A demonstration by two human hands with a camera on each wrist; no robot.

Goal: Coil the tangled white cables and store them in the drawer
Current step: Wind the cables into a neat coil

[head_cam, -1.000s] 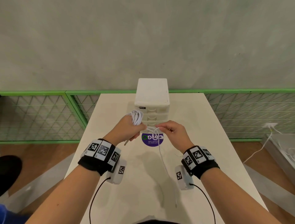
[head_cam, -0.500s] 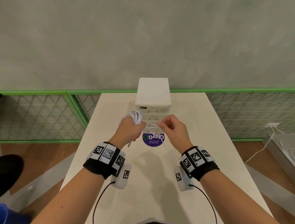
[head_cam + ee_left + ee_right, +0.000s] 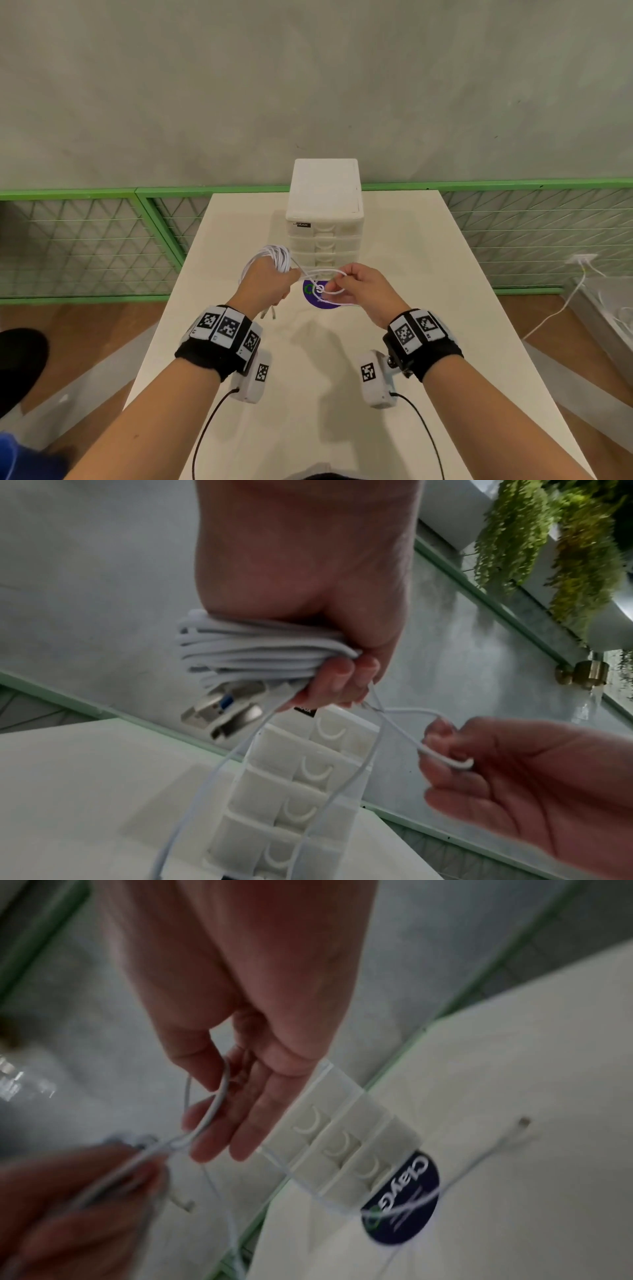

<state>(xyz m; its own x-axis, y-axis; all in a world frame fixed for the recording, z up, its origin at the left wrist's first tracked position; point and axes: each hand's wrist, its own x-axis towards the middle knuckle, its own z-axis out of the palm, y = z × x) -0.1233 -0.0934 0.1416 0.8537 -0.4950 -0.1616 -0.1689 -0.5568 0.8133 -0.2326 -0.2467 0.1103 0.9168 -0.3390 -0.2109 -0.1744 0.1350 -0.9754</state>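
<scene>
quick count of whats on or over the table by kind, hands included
hands: 2, left hand and right hand
white cable bundle: 1, gripped by the left hand, with a loose strand pinched by the right
drawer unit: 1, drawers all shut
round purple sticker: 1
table: 1
total: 6

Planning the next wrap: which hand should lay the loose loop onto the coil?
Right. The right hand already pinches the free loop, while the left hand is fully occupied gripping the coil and should probably just hold it.
</scene>
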